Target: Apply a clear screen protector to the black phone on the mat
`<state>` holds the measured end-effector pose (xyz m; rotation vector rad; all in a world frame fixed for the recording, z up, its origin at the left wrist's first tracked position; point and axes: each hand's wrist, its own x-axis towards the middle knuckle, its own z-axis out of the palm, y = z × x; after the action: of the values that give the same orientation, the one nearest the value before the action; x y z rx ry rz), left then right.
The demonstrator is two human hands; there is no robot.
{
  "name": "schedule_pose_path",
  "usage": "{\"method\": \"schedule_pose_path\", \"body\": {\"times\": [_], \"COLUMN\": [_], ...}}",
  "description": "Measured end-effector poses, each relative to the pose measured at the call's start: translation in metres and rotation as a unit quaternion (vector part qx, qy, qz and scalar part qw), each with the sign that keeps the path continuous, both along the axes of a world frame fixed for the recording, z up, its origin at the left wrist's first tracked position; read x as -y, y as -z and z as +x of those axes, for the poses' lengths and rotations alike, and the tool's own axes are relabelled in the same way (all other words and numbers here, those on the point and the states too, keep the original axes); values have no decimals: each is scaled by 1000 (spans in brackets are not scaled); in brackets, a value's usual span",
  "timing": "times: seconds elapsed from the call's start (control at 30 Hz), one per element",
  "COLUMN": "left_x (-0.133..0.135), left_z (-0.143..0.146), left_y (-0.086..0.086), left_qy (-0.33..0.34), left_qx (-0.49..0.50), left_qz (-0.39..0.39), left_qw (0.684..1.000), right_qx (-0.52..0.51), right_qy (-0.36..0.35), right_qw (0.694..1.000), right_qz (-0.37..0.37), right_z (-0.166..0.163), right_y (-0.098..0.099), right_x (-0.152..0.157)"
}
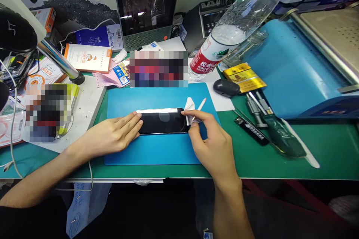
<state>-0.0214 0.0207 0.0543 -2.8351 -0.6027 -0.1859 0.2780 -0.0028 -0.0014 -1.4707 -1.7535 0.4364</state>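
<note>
A black phone [164,121] lies screen up across a blue work mat [157,149]. My left hand [113,136] rests on the mat with its fingers pressed together on the phone's left end, holding it still. At the phone's right end my right hand [207,138] pinches a small white wipe [190,110] against the glass. A thin white stick [199,107] also pokes up from between those fingers.
A clear water bottle [232,33] leans behind the mat. To the right lie a black earbud case [226,87], yellow packets [244,77], several hand tools [266,123] and a blue machine [297,71]. A small monitor [147,7] stands at the back; boxes and papers [88,58] crowd the left.
</note>
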Motion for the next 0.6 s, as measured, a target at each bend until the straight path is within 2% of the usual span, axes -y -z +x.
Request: {"method": "schedule_pose_path", "body": {"times": [0.23,0.6], "left_x": [2,1], "left_z": [0,5], "left_y": [3,3], "left_qy": [3,25], "left_qx": [17,-24], "left_qz": [-3,94], "left_qw": [1000,995], "right_qx": [-2,20], "right_qy": [-1,-7], "right_qw": [1000,999], "right_qz": [-2,30], "right_z": [-1,-1], "right_y": [-1,-1], "right_x": [-1,-1]}}
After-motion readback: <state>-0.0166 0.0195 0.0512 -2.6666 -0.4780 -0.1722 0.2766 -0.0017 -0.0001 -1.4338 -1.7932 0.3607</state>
